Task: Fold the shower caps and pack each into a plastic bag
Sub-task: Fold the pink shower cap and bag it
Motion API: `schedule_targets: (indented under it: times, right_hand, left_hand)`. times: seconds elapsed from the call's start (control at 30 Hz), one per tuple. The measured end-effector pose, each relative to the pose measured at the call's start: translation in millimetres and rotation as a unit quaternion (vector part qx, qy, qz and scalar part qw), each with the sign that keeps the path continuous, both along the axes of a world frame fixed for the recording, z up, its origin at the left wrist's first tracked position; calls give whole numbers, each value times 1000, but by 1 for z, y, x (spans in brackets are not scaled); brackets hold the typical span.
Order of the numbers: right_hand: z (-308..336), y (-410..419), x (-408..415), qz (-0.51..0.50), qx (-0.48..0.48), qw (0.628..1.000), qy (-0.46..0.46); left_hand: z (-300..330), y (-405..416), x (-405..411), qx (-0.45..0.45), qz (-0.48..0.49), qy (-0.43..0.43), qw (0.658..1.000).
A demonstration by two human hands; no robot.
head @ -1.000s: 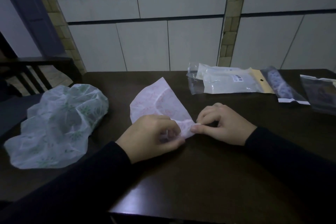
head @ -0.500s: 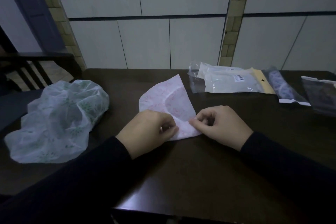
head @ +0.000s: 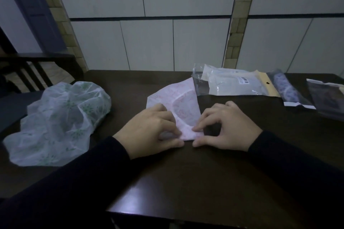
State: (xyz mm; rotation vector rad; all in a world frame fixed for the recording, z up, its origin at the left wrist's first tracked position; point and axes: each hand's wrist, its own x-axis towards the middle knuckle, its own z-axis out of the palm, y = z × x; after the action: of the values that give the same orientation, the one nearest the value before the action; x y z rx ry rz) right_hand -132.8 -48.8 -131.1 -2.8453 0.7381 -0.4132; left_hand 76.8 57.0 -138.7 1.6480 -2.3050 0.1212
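Pink shower cap [head: 178, 102], folded to a wedge, lies flat on the dark table [head: 186, 182]; left hand [head: 149, 132] and right hand [head: 227, 128] each pinch its near corner with curled fingers. Green-print shower cap [head: 59, 121] sits crumpled well left.

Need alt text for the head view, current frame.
Both hands, left hand and right hand, pinch the near tip of a folded pink shower cap on a dark table. A crumpled green-printed cap lies left; packed plastic bags right.

Two bare hands, left hand [head: 149, 132], right hand [head: 229, 126], long black sleeves [head: 74, 182]
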Motion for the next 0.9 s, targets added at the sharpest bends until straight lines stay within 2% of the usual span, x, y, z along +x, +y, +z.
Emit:
schedule_targets:
  times: [0.13,0.3,0.5,0.63,0.77,0.9]
  right_hand:
    - [2,2,1,3,-41,999,21]
    - [0,1,0,13,-81,997,-2]
    - [-5,-3,-1,10,-76,997,-7]
    - [-8,-1,4,-51,-36,997,-35]
    - [-13,0,10,-132,55,987,-72]
    - [-16,-1,14,-187,107,973,-82]
  left_hand:
    - [-1,-2,6,50,4,77,996]
    - [0,-4,4,39,14,76,996]
    - [0,-2,1,26,54,75,995]
    - [0,-5,-1,49,108,104,988]
    - [5,-11,-9,110,176,164,965]
    - [8,-17,-9,129,203,168,956]
